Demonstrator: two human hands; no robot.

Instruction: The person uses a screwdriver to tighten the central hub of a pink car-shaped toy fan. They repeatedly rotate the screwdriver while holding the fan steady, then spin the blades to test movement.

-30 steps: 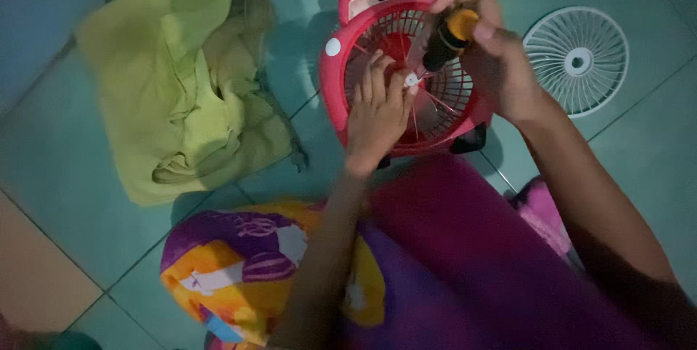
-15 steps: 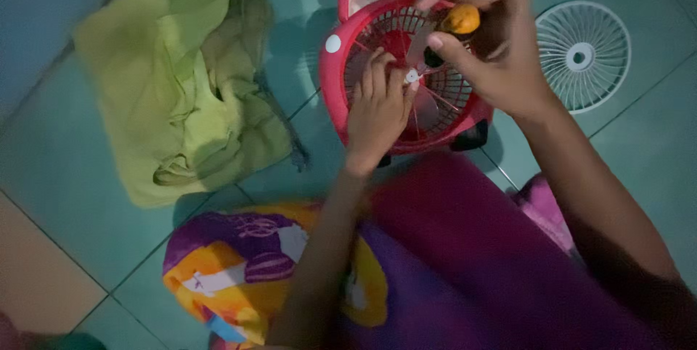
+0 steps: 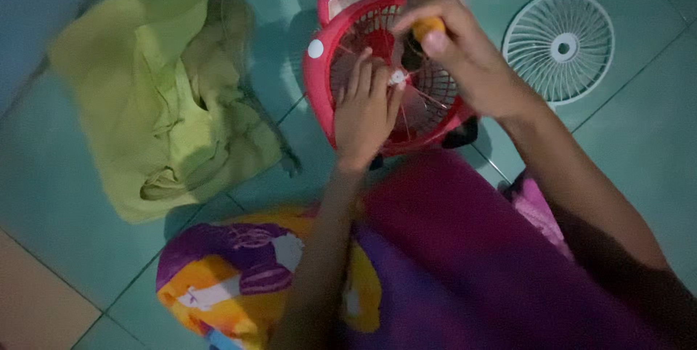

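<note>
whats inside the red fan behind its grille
Inside the red fan, grille wires and a small white hub show. The left hand and right hand cover the rest.

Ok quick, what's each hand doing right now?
Left hand: open, fingers resting on the grille of the red fan, holding nothing.
Right hand: closed around an orange-handled screwdriver.
</note>
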